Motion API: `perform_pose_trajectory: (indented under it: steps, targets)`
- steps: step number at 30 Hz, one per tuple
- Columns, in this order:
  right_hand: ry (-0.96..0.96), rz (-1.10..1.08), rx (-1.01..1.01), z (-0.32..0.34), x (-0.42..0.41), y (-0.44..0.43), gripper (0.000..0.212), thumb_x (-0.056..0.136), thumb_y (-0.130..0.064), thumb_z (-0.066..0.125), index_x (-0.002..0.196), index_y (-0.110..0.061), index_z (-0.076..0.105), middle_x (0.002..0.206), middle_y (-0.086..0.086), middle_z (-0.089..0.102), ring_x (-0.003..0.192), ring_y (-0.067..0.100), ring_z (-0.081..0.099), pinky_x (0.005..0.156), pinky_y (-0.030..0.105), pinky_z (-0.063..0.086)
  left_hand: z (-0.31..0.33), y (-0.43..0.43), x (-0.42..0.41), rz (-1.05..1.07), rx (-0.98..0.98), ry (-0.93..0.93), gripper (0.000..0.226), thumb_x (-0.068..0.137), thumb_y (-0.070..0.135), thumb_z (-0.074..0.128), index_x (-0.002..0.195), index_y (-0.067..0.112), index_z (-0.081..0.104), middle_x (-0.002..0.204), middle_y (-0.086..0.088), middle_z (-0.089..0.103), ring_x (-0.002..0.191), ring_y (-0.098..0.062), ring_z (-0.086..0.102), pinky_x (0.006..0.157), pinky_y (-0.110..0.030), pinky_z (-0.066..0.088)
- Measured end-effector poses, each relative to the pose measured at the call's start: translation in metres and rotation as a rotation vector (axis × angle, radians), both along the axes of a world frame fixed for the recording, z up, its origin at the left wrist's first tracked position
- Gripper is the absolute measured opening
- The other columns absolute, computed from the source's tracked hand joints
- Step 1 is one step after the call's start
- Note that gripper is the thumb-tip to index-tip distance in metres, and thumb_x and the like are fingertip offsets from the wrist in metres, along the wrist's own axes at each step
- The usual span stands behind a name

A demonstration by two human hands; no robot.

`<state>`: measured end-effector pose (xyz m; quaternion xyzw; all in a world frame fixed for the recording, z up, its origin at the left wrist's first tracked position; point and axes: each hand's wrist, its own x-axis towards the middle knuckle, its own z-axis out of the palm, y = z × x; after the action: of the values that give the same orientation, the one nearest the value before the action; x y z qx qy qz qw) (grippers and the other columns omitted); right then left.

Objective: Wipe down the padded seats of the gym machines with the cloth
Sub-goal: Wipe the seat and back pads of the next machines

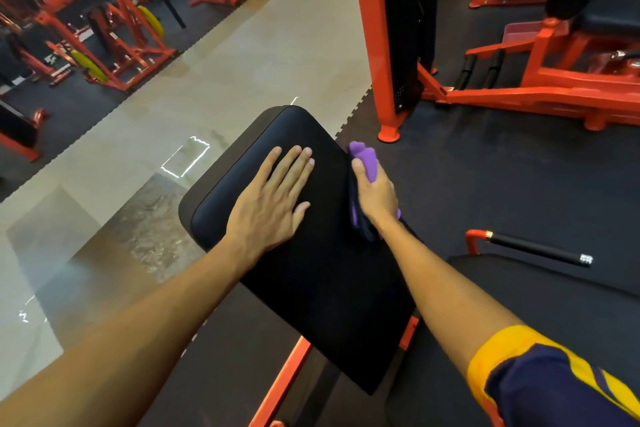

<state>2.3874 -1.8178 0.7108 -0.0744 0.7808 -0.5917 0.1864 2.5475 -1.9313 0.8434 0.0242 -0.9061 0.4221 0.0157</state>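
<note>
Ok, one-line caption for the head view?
Left hand flat on the black padded seat while the right hand grips a purple cloth against its right edge.

On my feed the padded seat looks like smooth black vinyl with a faint sheen along its rounded edge, and the cloth is a soft purple fabric, kinda fleecy. The machine frame is glossy orange painted metal, the pale floor tiles are polished enough to mirror the lights, and the black mat looks matt and grainy
</note>
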Motion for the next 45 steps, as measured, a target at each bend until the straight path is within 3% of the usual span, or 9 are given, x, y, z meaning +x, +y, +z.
perform_pose_trajectory:
  steps: [4,10,16,23,29,35,38,42,45]
  targets:
    - [-0.271,0.057,0.081,-0.007,-0.033,0.005,0.082,0.084,-0.082,0.042,0.143,-0.027,0.058,0.142,0.011,0.06,0.128,0.036,0.055,0.11,0.046,0.043,0.0,0.002,0.001,0.004,0.022,0.012,0.075,0.104,0.053,-0.001,0.157,0.004,-0.017,0.165,-0.019,-0.019,0.154,-0.033,-0.016,0.125,-0.049,-0.003]
    - [-0.051,0.109,-0.041,0.058,-0.025,-0.029,0.077,0.089,-0.081,0.039,0.137,-0.025,0.063,0.133,0.007,0.066,0.121,0.032,0.058,0.104,0.044,0.044,0.002,0.002,0.0,-0.002,0.015,0.007,0.075,0.103,0.053,-0.002,0.157,0.003,-0.016,0.165,-0.02,-0.018,0.154,-0.033,-0.015,0.125,-0.049,-0.001]
    - [-0.065,-0.155,-0.009,-0.018,0.014,0.003,0.065,0.095,-0.074,0.034,0.144,-0.035,0.051,0.141,0.0,0.06,0.128,0.03,0.056,0.106,0.045,0.043,0.001,0.002,0.001,0.002,0.023,0.001,0.074,0.104,0.052,-0.002,0.157,0.003,-0.018,0.166,-0.019,-0.018,0.154,-0.033,-0.015,0.125,-0.049,0.001]
    - [-0.221,-0.271,0.001,0.005,0.047,-0.02,0.079,0.098,-0.075,0.025,0.162,-0.029,0.025,0.169,0.001,0.023,0.155,0.028,0.022,0.125,0.052,0.02,0.002,0.003,0.0,0.014,0.004,-0.003,0.074,0.103,0.052,-0.003,0.157,0.003,-0.018,0.165,-0.019,-0.019,0.154,-0.033,-0.016,0.126,-0.049,-0.001]
    - [0.116,-0.018,-0.026,-0.031,0.144,0.006,0.073,0.099,-0.069,0.035,0.162,-0.046,0.007,0.171,-0.013,-0.002,0.156,0.011,0.003,0.125,0.036,0.009,0.002,0.003,0.0,0.025,0.012,-0.008,0.074,0.104,0.053,0.0,0.158,0.004,-0.013,0.166,-0.018,-0.016,0.155,-0.031,-0.014,0.126,-0.049,0.0]
    - [-0.48,-0.21,0.0,-0.043,0.096,0.011,0.078,0.102,-0.069,0.03,0.165,-0.028,0.009,0.172,0.002,0.006,0.157,0.029,0.014,0.125,0.048,0.014,0.003,0.004,0.001,0.019,-0.027,-0.007,0.074,0.104,0.052,0.0,0.159,0.004,-0.011,0.167,-0.016,-0.013,0.155,-0.031,-0.011,0.125,-0.049,0.002]
    - [-0.316,-0.147,-0.027,0.0,0.115,-0.006,0.072,0.1,-0.073,0.018,0.163,-0.042,0.005,0.172,-0.005,-0.001,0.158,0.024,0.007,0.127,0.053,0.012,0.004,0.006,0.001,0.03,-0.029,-0.022,0.074,0.104,0.052,0.0,0.159,0.005,-0.01,0.168,-0.016,-0.011,0.155,-0.031,-0.011,0.125,-0.05,0.001]
    - [0.045,0.003,-0.054,-0.003,0.195,0.006,0.073,0.097,-0.075,0.02,0.162,-0.043,0.009,0.169,-0.016,-0.003,0.158,0.013,0.005,0.128,0.039,0.01,0.005,0.004,0.003,0.013,-0.038,-0.027,0.073,0.105,0.05,0.002,0.159,0.003,-0.007,0.167,-0.018,-0.01,0.155,-0.032,-0.011,0.125,-0.05,0.002]
    - [0.021,0.032,0.015,-0.049,0.221,0.027,0.072,0.097,-0.076,0.022,0.161,-0.045,0.009,0.168,-0.017,-0.004,0.158,0.015,0.006,0.127,0.04,0.012,0.005,0.006,0.006,-0.037,-0.079,-0.086,0.07,0.106,0.046,0.004,0.159,0.001,-0.005,0.167,-0.02,-0.007,0.156,-0.033,-0.007,0.126,-0.05,0.002]
